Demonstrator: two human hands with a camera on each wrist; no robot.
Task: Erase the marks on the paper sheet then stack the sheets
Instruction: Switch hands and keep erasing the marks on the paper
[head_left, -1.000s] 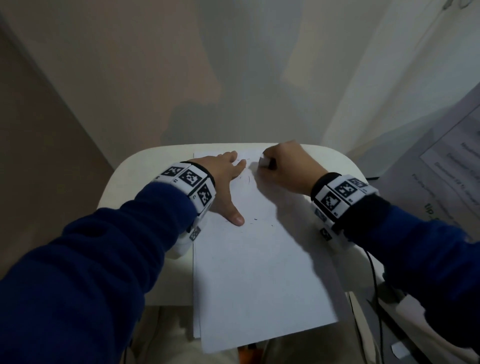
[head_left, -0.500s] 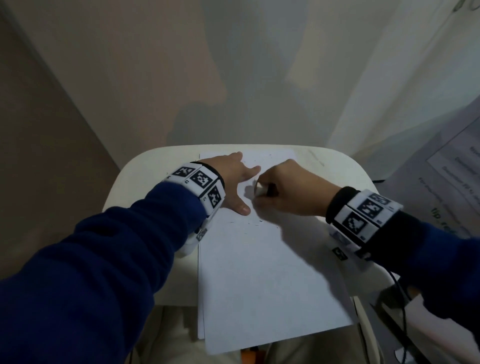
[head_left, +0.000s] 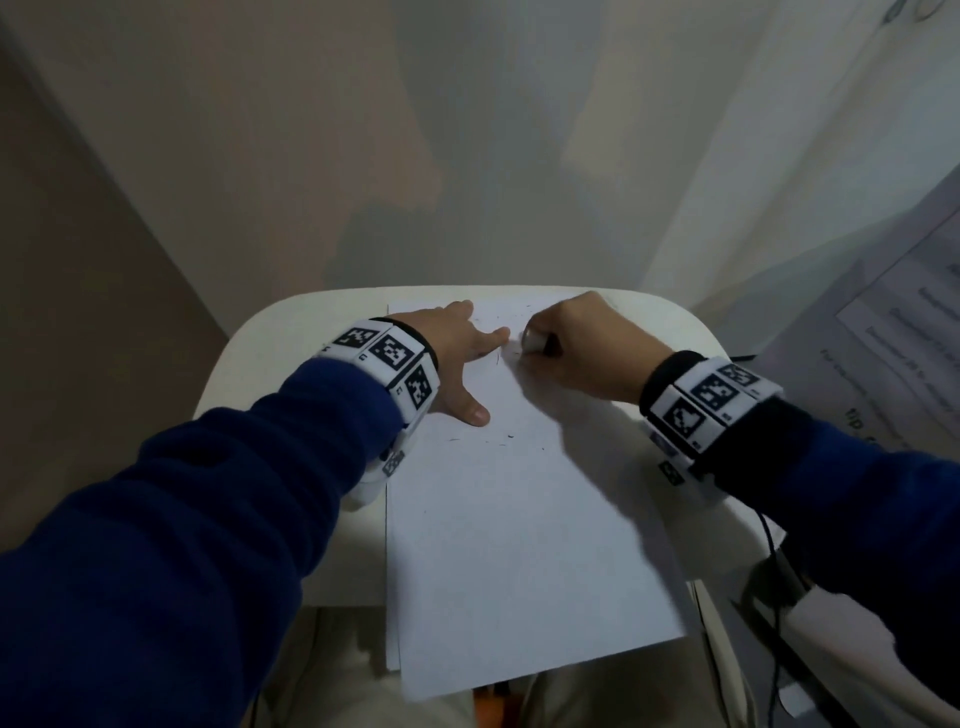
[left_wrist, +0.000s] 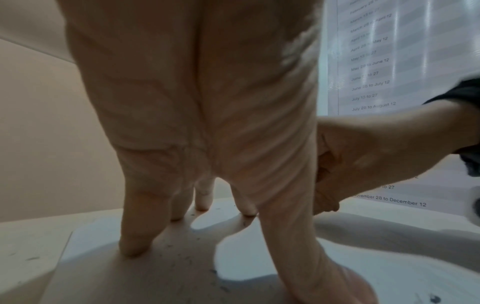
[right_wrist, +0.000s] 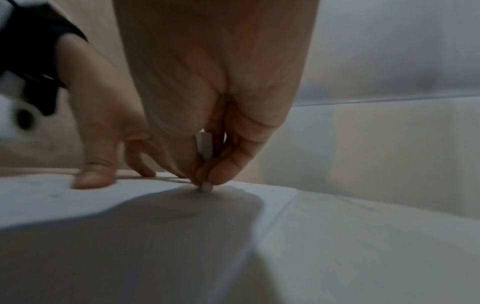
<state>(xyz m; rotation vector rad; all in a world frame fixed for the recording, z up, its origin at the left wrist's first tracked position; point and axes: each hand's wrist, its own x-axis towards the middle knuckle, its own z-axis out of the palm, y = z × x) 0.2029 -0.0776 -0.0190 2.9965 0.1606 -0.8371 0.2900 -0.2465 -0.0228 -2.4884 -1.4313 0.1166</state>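
A white paper sheet (head_left: 519, 519) lies on a small white table (head_left: 291, 332), over another sheet whose edge shows at the near left. Faint pencil marks and dark eraser crumbs (head_left: 506, 441) dot its far half. My left hand (head_left: 457, 358) lies flat on the sheet's far left, fingers spread (left_wrist: 135, 242), pressing it down. My right hand (head_left: 566, 343) pinches a small white eraser (right_wrist: 206, 187) (head_left: 532, 340) whose tip touches the paper just right of the left fingertips.
The sheets overhang the table's near edge above my lap. A printed notice (head_left: 904, 332) hangs on the wall at the right. A black cable (head_left: 774, 582) runs down beside the table's right side. Walls close in behind the table.
My right hand with the eraser first slid toward me along the sheet, then moved back to the far part. The left hand kept pressing the paper in place.
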